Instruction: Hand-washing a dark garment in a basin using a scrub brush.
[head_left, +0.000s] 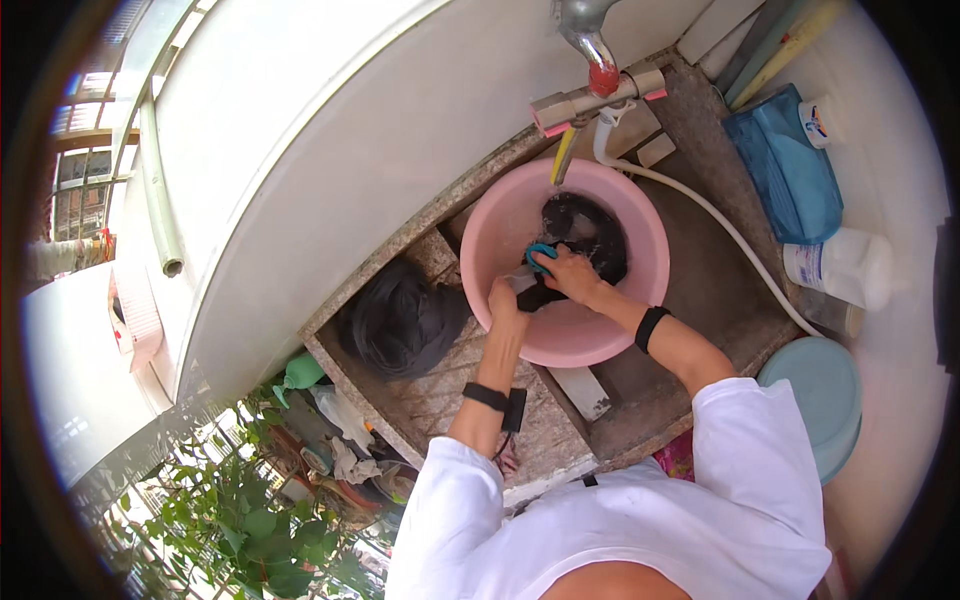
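Observation:
A pink basin [566, 343] stands in the stone sink, with dark wet cloth [598, 232] bunched inside it. My right hand [570, 276] is closed on a small teal scrubbing brush [541, 257], which rests against the fabric. At the basin's near left side, my left hand [508, 302] grips a greyish part of the cloth [521, 279]. The fingers of my left hand are partly hidden. A yellow-striped spout [563, 157] hangs over the basin's far rim, and water appears to run below it.
A dark garment [402, 318] lies heaped on the ridged washboard slab at left. Above the basin is a metal tap [594, 45] with a white hose [722, 221] curving right. Blue [788, 165] and white [848, 268] bottles and a round teal lid [815, 405] line the right side.

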